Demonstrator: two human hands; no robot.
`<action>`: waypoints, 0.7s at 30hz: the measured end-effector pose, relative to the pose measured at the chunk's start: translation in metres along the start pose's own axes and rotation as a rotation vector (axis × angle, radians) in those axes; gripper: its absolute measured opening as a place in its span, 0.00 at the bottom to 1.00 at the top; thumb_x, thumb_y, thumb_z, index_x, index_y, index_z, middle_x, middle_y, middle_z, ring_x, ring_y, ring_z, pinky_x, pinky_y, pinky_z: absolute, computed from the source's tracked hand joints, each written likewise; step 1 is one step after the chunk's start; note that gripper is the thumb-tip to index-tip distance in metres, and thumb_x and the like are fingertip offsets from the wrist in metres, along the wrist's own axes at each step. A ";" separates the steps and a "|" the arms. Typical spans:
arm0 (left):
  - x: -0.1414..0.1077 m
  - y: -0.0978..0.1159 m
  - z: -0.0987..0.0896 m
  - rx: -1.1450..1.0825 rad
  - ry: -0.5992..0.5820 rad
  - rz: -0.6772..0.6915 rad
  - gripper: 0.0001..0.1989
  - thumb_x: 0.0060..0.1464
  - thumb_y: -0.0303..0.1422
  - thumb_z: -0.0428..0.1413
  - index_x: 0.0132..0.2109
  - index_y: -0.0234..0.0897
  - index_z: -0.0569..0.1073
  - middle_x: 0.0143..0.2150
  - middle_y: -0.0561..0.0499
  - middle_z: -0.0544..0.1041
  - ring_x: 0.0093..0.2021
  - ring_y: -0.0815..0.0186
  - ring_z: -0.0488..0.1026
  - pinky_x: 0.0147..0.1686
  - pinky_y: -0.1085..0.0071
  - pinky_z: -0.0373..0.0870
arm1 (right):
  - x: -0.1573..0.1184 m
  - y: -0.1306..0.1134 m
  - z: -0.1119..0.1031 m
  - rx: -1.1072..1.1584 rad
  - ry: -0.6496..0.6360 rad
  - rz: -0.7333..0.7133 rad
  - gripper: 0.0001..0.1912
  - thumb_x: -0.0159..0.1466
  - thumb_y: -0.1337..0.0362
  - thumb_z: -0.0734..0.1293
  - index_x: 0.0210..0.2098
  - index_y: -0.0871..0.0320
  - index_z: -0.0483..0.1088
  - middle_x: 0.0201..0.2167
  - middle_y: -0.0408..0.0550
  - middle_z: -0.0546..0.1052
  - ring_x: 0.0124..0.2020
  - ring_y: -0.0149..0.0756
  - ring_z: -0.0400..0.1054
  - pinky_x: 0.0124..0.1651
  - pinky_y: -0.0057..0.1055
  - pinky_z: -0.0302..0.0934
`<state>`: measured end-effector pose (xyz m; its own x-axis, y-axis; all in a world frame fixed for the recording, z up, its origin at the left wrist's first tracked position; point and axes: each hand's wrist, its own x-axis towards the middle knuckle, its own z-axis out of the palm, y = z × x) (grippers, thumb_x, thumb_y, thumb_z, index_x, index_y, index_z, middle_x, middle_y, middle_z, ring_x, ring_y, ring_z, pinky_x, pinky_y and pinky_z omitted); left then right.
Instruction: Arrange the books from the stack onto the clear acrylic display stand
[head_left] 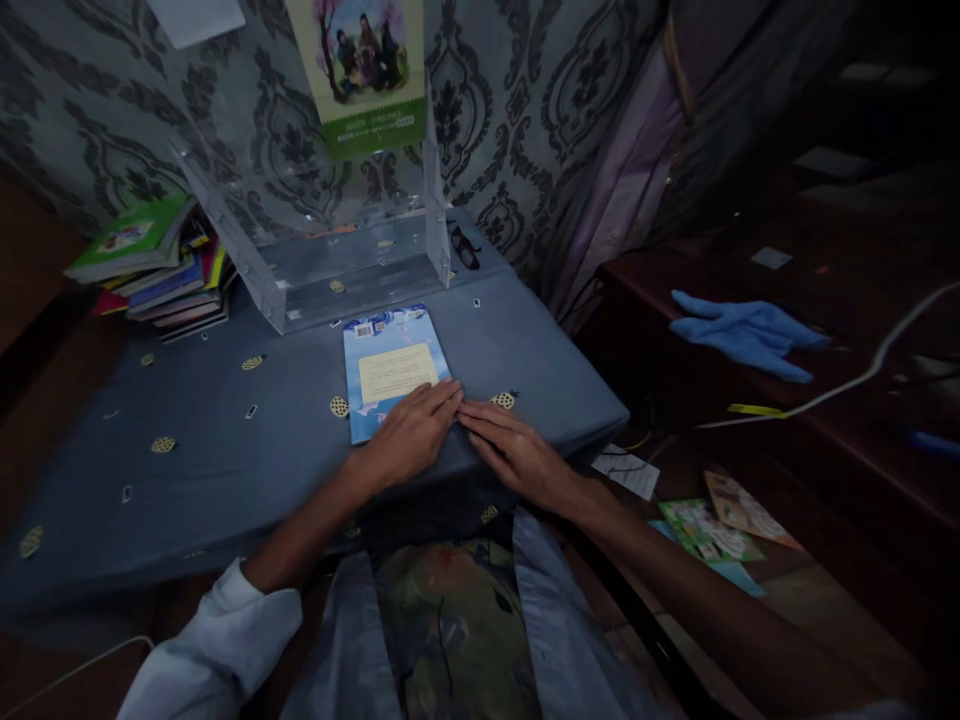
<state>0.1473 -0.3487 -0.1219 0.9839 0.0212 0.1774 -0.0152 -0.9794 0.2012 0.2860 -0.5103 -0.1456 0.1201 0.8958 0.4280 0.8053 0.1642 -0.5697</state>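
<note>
A thin blue book [394,335] with a pale yellow text panel and a barcode lies flat near the front edge of the cloth-covered table [292,470]. My left hand [412,430] rests over the book's lower right corner, fingers stretched out and close together. Just to the right, my right hand [517,450] lies with straight fingers on the table by the book, its fingertips meeting those of the left. Neither hand is gripping anything I can see.
A clear acrylic stand [352,285] is behind the book. Stacked books [172,265] are at the left, eyeglasses [465,247] at the back right. A blue glove [746,330] and a white cable [862,380] lie on a dark red surface. Booklets [709,530] are on the floor.
</note>
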 end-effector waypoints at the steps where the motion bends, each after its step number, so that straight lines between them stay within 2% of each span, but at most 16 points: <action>1: -0.003 0.006 0.003 0.013 0.017 -0.016 0.24 0.66 0.26 0.42 0.67 0.32 0.60 0.69 0.39 0.64 0.71 0.59 0.58 0.69 0.56 0.57 | -0.002 -0.001 0.000 -0.007 0.004 -0.006 0.20 0.72 0.65 0.57 0.61 0.55 0.70 0.58 0.55 0.75 0.62 0.45 0.67 0.64 0.51 0.65; 6: -0.021 0.036 0.020 0.089 0.151 -0.123 0.26 0.64 0.22 0.42 0.67 0.25 0.58 0.69 0.33 0.63 0.71 0.55 0.57 0.68 0.54 0.59 | -0.009 -0.004 0.003 -0.051 0.046 -0.052 0.22 0.72 0.68 0.59 0.63 0.56 0.67 0.59 0.57 0.74 0.62 0.45 0.67 0.63 0.50 0.66; 9: -0.028 0.047 0.026 0.127 0.201 -0.147 0.25 0.64 0.21 0.41 0.67 0.24 0.58 0.69 0.33 0.63 0.72 0.55 0.56 0.68 0.53 0.59 | -0.010 -0.004 0.005 -0.090 0.072 -0.083 0.24 0.72 0.70 0.58 0.65 0.57 0.64 0.59 0.58 0.74 0.61 0.44 0.68 0.62 0.49 0.67; 13: -0.030 0.052 0.027 0.158 0.198 -0.173 0.24 0.67 0.25 0.42 0.67 0.25 0.59 0.69 0.35 0.63 0.72 0.56 0.56 0.69 0.54 0.58 | -0.012 -0.004 0.008 -0.151 0.075 -0.105 0.27 0.71 0.71 0.57 0.68 0.55 0.59 0.60 0.57 0.73 0.61 0.45 0.68 0.62 0.50 0.67; 21: -0.023 0.053 0.027 0.214 0.180 -0.201 0.23 0.70 0.30 0.41 0.66 0.21 0.61 0.69 0.34 0.63 0.71 0.55 0.57 0.69 0.56 0.58 | -0.011 0.004 0.009 -0.279 0.069 -0.142 0.30 0.71 0.72 0.57 0.71 0.53 0.54 0.60 0.57 0.73 0.60 0.45 0.70 0.63 0.51 0.66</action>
<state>0.1292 -0.4064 -0.1414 0.9161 0.2343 0.3253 0.2322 -0.9716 0.0459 0.2831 -0.5155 -0.1585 0.0261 0.8403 0.5415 0.9439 0.1576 -0.2901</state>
